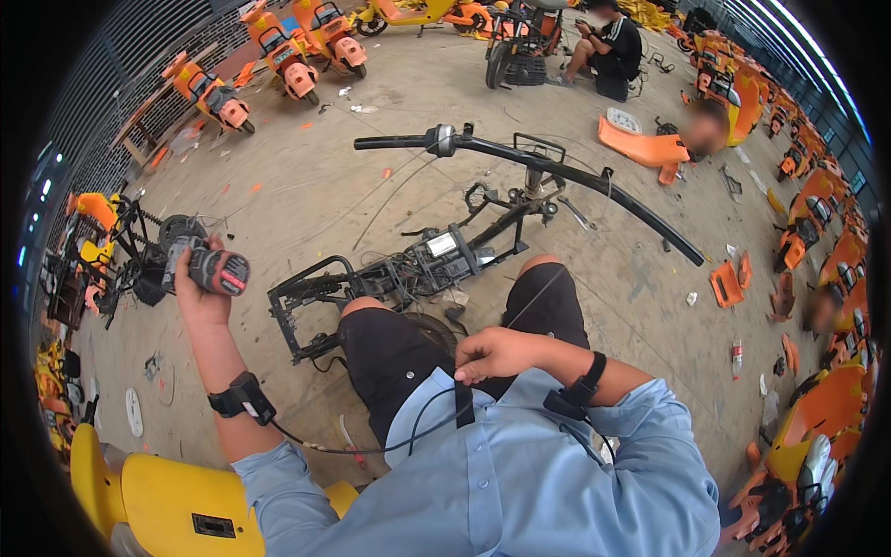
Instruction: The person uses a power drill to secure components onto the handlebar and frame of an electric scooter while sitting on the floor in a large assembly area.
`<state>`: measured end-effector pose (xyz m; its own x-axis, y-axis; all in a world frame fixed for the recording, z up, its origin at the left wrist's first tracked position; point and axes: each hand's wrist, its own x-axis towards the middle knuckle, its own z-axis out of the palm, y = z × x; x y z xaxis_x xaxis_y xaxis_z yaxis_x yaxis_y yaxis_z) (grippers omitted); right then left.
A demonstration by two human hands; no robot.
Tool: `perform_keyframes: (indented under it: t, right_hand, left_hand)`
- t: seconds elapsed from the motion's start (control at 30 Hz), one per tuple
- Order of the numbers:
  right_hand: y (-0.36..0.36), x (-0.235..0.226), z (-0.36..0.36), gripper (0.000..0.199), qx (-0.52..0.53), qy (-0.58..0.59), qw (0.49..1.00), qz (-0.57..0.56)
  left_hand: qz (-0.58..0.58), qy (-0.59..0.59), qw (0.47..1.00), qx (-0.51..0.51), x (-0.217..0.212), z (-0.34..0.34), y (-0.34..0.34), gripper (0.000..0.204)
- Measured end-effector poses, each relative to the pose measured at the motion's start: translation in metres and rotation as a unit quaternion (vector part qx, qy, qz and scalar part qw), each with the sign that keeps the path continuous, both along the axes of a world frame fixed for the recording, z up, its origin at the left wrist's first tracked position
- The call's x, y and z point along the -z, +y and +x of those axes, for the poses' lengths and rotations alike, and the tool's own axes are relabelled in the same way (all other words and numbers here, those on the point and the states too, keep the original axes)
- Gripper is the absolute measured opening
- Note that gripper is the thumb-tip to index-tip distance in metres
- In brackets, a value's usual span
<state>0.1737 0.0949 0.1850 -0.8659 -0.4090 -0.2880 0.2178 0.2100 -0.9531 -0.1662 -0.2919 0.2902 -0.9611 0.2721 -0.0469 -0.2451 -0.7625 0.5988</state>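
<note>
My left hand (200,283) is raised out to the left, its fingers wrapped around a cordless drill (225,272) with a red and black battery end toward me. My right hand (497,356) is closed in front of my chest, thumb and fingertips pressed together at the top of a short black strap (464,405). Whether they grip that strap or something smaller is hidden. Before my knees lies a stripped scooter frame (408,275) with wiring and a boxy unit in its middle. Its long black handlebar (566,172) slants across the far side, apart from both hands.
A wrench (577,214) lies on the floor beside the frame. Orange panels (645,144) are scattered at the right. A yellow scooter body (186,501) stands close at my lower left. Another person (613,46) sits beside a dark scooter (524,42) at the back.
</note>
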Motion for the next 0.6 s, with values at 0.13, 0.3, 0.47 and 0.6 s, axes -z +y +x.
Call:
perform_keyframes:
  t: [0.13, 0.3, 0.47, 0.6]
  right_hand:
    - [-0.008, 0.028, -0.025, 0.023, -0.025, 0.059, 0.997, 0.042]
    - [0.007, 0.05, -0.027, 0.026, 0.061, 0.092, 0.989, 0.102]
    - [0.021, 0.035, -0.016, 0.023, 0.106, 0.101, 0.98, 0.137]
    - [0.031, 0.04, -0.003, 0.023, 0.135, 0.137, 0.97, 0.148]
  left_hand:
    - [0.019, -0.021, 0.999, -0.015, 0.011, 0.016, 0.024, 0.032]
    - [-0.009, -0.074, 0.993, -0.087, 0.023, 0.018, 0.069, 0.037]
    - [0.027, -0.107, 0.987, -0.118, 0.059, -0.03, 0.078, 0.036]
    - [0.012, -0.158, 0.974, -0.16, 0.076, -0.081, 0.103, 0.029]
